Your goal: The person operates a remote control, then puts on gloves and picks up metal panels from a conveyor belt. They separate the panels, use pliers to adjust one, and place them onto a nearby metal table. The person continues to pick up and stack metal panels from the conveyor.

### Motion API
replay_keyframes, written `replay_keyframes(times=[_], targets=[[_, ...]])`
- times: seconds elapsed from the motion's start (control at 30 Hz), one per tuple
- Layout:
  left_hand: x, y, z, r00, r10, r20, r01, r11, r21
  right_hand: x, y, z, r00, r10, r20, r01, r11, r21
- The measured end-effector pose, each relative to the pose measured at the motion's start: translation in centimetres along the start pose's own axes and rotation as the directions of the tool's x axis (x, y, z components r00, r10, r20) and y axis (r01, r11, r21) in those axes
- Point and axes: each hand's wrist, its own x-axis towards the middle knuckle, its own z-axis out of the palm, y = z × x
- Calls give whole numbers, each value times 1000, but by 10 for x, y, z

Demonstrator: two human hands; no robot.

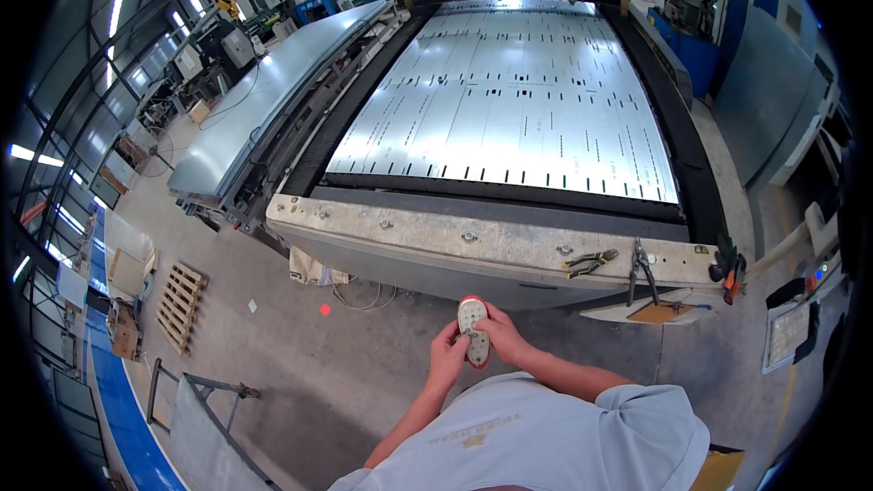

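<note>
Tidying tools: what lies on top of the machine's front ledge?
On the ledge lie pliers, a second plier-like tool overhanging its edge, and red-handled tools. Its bolts show; nothing seems covered.

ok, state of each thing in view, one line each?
Remote control: upright, held in both hands.
Left hand: gripping remote's lower part.
Right hand: gripping remote's side.
Metal sheet: flat on cutting bed, slots cut.
Pliers: lying on machine's front ledge.
Wooden pallet: flat on floor.
</note>
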Motion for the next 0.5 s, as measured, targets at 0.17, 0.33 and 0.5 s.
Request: replay_keyframes(times=[0.17,0.33,0.5], targets=[[-1,0,2,1000,-11,-11,11,1000,-11,0,0,-1,1000,-4,2,4,1000,-5],[-1,-1,1,1000,-8,-4,8,1000,-12,-2,-1,0,1000,5,2,-5,1000,-14],[-3,1,2,1000,-5,-10,5,1000,-11,-1,0,0,1000,6,-4,-6,1000,2]])
